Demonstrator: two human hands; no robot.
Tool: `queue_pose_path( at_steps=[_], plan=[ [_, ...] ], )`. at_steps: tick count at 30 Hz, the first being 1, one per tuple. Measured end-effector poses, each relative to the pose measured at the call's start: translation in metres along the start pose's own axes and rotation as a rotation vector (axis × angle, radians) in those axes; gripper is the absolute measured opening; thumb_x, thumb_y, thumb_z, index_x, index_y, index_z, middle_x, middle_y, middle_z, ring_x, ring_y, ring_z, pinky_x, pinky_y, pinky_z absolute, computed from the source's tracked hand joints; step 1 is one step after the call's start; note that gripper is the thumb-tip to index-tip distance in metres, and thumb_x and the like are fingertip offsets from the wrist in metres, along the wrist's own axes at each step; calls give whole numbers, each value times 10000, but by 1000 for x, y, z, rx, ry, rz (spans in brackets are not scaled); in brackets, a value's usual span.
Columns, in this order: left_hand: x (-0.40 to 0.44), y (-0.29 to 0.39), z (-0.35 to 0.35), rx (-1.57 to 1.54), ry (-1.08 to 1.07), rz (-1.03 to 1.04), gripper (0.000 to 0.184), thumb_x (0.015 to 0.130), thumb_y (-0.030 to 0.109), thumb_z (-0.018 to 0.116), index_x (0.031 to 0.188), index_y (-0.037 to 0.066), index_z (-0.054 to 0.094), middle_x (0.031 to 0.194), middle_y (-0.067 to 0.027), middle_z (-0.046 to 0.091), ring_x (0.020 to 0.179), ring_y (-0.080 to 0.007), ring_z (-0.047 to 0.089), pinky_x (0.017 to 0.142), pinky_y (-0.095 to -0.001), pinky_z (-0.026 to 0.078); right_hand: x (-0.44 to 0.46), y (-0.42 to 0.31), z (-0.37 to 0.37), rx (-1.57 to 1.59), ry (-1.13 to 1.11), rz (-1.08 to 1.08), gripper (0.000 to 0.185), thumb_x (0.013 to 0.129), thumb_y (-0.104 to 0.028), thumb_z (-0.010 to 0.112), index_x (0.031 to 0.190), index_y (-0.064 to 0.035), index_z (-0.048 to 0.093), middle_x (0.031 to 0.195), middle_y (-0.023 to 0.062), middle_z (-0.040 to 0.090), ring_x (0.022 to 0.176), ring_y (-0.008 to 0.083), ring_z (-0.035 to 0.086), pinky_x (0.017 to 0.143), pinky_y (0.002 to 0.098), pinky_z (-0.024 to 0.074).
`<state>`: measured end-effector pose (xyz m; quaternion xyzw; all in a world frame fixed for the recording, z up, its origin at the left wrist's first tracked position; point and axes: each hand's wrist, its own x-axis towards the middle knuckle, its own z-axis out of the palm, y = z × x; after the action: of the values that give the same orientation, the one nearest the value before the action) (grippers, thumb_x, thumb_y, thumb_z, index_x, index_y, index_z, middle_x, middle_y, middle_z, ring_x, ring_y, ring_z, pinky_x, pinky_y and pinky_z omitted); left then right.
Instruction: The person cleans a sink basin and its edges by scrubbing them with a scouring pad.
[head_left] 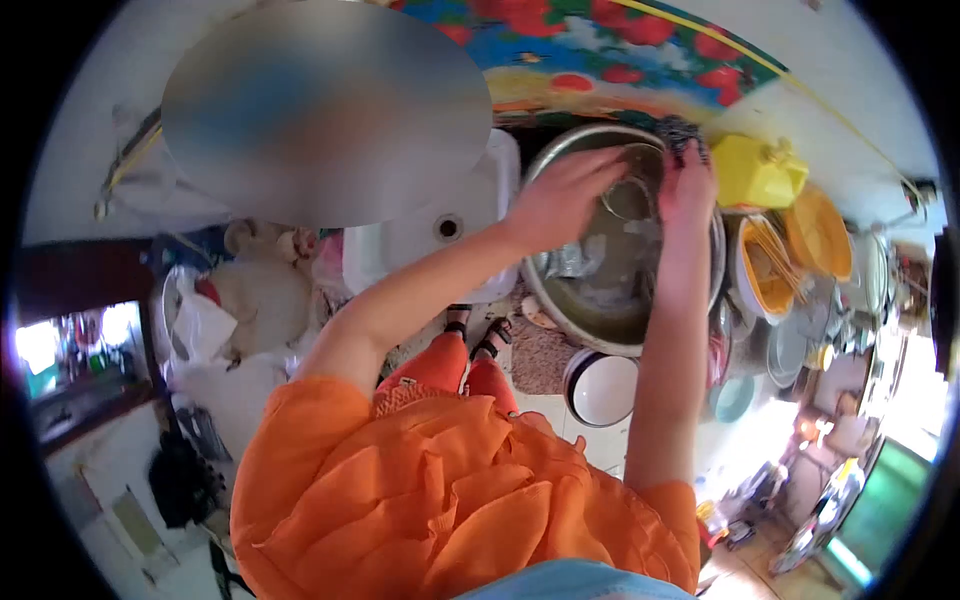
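A large round metal basin (538, 280) of murky water stands in front of me. My left hand (568, 197) is over its left side, fingers stretched out toward the middle, and nothing shows in them. Beside its fingertips lies a round, clear-looking rim (630, 200), perhaps a bowl; I cannot tell whether they touch. At the far right edge of the basin, my right hand (688, 185) has its fingers closed on a dark grey, mesh-like scouring pad (680, 133). A pale, shiny item (572, 262) sits in the water at the left.
A white sink (400, 250) adjoins the basin on the left. To the right are a yellow jerrycan (757, 172), an orange basin (818, 232) and a bowl with chopsticks (765, 265). Stacked white bowls (603, 390) stand below, near my feet.
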<state>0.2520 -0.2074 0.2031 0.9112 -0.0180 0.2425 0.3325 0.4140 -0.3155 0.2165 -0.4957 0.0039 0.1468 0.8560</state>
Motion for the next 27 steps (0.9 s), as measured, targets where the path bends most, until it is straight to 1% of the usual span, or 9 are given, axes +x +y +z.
queue_pose_path(
  at_steps=[4, 6, 9, 14, 17, 22, 23, 26, 27],
  plan=[
    [-198, -121, -74, 481, 117, -441, 569, 777, 137, 560, 1302, 35, 366, 1306, -207, 405, 1195, -366, 392, 981, -420, 362, -93, 97, 87, -84, -82, 414, 448, 893, -74, 514, 1296, -50, 320, 1160, 109, 498, 1041, 232, 502, 896, 389, 440],
    [-258, -157, -106, 687, 37, -779, 696, 785, 211, 584, 1371, 63, 241, 1297, -226, 403, 1183, -363, 402, 932, -432, 404, -106, 193, 90, 41, -190, 566, 384, 890, -71, 519, 1240, -44, 365, 1141, 120, 502, 982, 237, 548, 773, 345, 528],
    [-293, -190, -125, 401, -135, -1212, 830, 770, 289, 617, 1405, 83, 123, 1286, -229, 408, 1142, -369, 445, 881, -432, 439, -116, 320, 82, 21, -4, 739, 183, 898, -102, 512, 1013, 38, 490, 979, 168, 578, 812, 267, 616, 733, 355, 567],
    [-304, -215, -106, 46, -28, -1282, 794, 781, 268, 605, 1383, 37, 141, 1184, -212, 477, 927, -368, 577, 754, -450, 489, -80, 457, 48, -294, 270, 582, 337, 893, -259, 531, 1100, 7, 517, 911, 157, 602, 786, 248, 625, 672, 321, 553],
    [-311, -218, -91, 78, 123, -1184, 716, 786, 234, 591, 1352, 24, 206, 1147, -209, 499, 913, -370, 575, 745, -448, 486, -41, 494, 31, -464, 270, 487, 297, 882, -171, 473, 1117, 9, 507, 1005, 165, 570, 834, 268, 611, 664, 340, 561],
    [-308, -217, -104, -84, 150, -1215, 628, 789, 210, 579, 1312, 24, 284, 1136, -215, 502, 918, -379, 570, 744, -436, 487, -4, 454, 88, -582, 107, 725, 304, 866, -25, 377, 1145, 12, 490, 1161, 179, 517, 915, 302, 587, 651, 370, 573],
    [-311, -219, -101, -84, 157, -1199, 611, 785, 185, 583, 1298, 14, 297, 1114, -219, 509, 910, -376, 570, 718, -435, 493, -17, 439, 106, -496, 169, 700, 292, 854, 2, 387, 1122, 22, 500, 1115, 177, 543, 925, 276, 595, 669, 367, 575],
    [-311, -221, -97, -44, 213, -1152, 601, 768, 162, 592, 1265, -14, 303, 1020, -187, 507, 822, -356, 580, 650, -427, 498, -29, 437, 101, -575, -33, 520, 368, 824, 73, 297, 1174, 105, 406, 1182, 277, 461, 1001, 413, 530, 849, 468, 520],
    [-311, -224, -95, -40, 223, -1136, 601, 768, 161, 592, 1265, -14, 303, 1020, -186, 507, 822, -355, 580, 649, -426, 498, -26, 447, 95, -875, -151, 303, 374, 820, 80, 288, 1175, 115, 399, 1177, 284, 462, 1002, 412, 532, 837, 463, 528]
  ],
)
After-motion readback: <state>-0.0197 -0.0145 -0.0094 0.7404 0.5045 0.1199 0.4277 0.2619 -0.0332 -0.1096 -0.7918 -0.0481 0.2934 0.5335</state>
